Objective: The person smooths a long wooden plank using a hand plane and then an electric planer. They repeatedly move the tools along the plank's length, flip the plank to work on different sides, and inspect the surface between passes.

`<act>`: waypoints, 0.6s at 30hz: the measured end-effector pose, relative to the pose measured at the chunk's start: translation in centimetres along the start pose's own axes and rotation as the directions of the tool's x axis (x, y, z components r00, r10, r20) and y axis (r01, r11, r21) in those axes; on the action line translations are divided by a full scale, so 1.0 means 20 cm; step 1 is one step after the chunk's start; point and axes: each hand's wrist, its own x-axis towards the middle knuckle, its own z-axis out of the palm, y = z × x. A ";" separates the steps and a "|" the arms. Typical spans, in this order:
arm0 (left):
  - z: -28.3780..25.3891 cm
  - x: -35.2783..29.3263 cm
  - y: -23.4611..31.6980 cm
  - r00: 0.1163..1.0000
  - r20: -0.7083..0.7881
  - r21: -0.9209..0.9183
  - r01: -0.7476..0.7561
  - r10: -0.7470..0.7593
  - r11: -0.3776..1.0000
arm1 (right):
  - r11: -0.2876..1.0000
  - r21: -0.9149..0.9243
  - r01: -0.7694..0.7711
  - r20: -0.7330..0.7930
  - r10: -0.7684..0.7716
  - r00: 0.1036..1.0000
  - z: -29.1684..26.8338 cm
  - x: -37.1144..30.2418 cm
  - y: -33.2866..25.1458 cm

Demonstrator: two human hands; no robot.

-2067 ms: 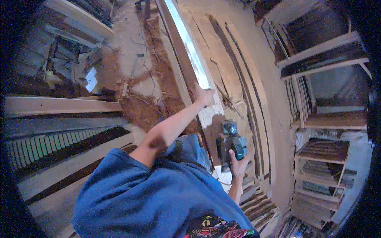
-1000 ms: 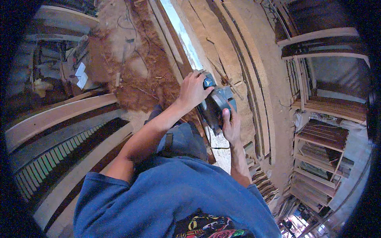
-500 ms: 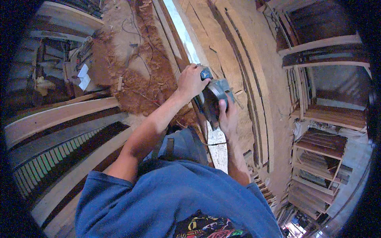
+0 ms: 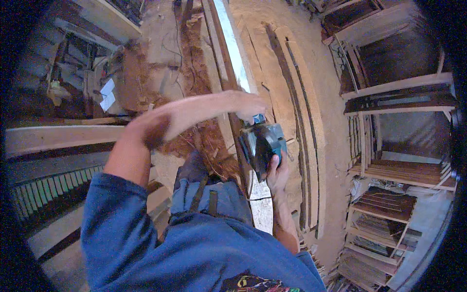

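A teal and black power planer [image 4: 265, 141] sits tilted over a long narrow board [image 4: 232, 44], whose upper face looks bright and pale. My right hand [image 4: 277, 175] is closed round the planer's rear handle, thumb along its side. At the far end of the tool, my left hand [image 4: 251, 107] is curled over the blue front knob; its fingers are partly hidden and slightly blurred. A dark power cord [image 4: 259, 198] crosses the pale surface behind the planer.
Rough planks [image 4: 304, 121] covered in sawdust lie to the right. Reddish shavings [image 4: 194, 141] cover the floor on the left, with cables across them. Wooden frames and stacked slats [image 4: 384, 202] line the right side. White papers [image 4: 107, 94] lie at the left.
The planer has turned and appears lower in view with my right hand. My left elbow has swung up and outward, the forearm now crossing nearly level to the front knob. My view has shifted.
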 end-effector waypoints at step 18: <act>2.12 -0.01 0.89 0.899 0.104 -0.990 0.133 -0.425 0.041 | 0.997 -0.031 -0.076 0.031 0.077 0.997 0.14 0.40 -0.17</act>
